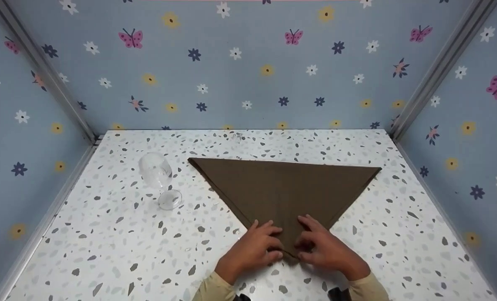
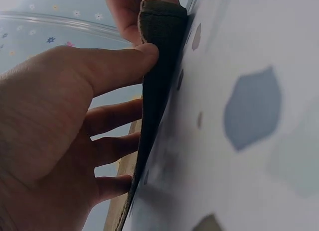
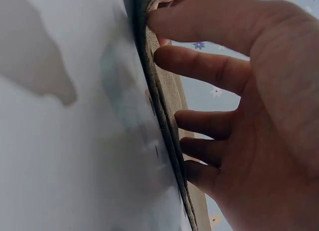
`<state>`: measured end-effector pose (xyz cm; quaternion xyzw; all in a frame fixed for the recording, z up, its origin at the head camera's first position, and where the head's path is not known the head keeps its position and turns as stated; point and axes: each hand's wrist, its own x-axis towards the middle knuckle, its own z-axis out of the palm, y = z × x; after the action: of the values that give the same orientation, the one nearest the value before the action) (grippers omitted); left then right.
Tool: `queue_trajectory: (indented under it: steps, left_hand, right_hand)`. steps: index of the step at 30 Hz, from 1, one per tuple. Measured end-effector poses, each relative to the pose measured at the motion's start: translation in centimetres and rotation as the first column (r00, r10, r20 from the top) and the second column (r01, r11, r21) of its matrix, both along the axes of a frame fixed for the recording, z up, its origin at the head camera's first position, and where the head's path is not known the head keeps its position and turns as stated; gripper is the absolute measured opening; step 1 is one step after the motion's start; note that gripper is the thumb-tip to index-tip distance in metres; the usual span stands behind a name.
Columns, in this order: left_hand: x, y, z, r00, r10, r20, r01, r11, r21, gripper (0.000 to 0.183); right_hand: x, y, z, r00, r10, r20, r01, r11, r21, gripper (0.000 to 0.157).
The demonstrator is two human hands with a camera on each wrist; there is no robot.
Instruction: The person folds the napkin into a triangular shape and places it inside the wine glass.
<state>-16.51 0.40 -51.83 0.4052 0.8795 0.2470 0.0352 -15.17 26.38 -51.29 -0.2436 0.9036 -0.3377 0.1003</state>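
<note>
The left hand (image 1: 254, 248) and right hand (image 1: 323, 251) pinched a brown cloth (image 1: 286, 188).
Thumbs and fingers gripped its near tip; a clear glass (image 1: 153, 169) stood to the left.

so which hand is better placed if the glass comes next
Probably the left hand: the glass is closer to it than to the right hand, though both touch the brown cloth.
</note>
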Motion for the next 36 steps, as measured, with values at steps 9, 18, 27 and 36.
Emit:
queue_trajectory:
  steps: [9,18,27,36]
  left_hand:
    - [-0.1,0.2,-0.1,0.999,0.043,0.012,-0.043,0.999,-0.023,0.020]
    - [0.0,0.4,-0.1,0.998,0.048,-0.033,-0.048,0.999,-0.019,0.021]
    - [0.1,0.5,0.0,0.996,0.073,-0.041,-0.073,0.997,0.017,0.020]
    - [-0.2,0.6,-0.2,0.987,0.076,-0.139,-0.063,0.993,0.095,0.013]
  right_hand:
    - [0.0,0.2,-0.1,0.998,0.063,0.016,-0.062,0.996,-0.059,0.018]
    - [-0.1,-0.3,0.0,0.998,0.047,-0.039,-0.049,0.997,-0.054,0.019]
    - [-0.1,-0.7,-0.1,0.985,0.063,-0.158,-0.081,0.991,-0.110,0.011]
    - [-0.1,-1.0,-0.1,0.981,0.006,-0.192,-0.045,0.980,-0.196,0.005]
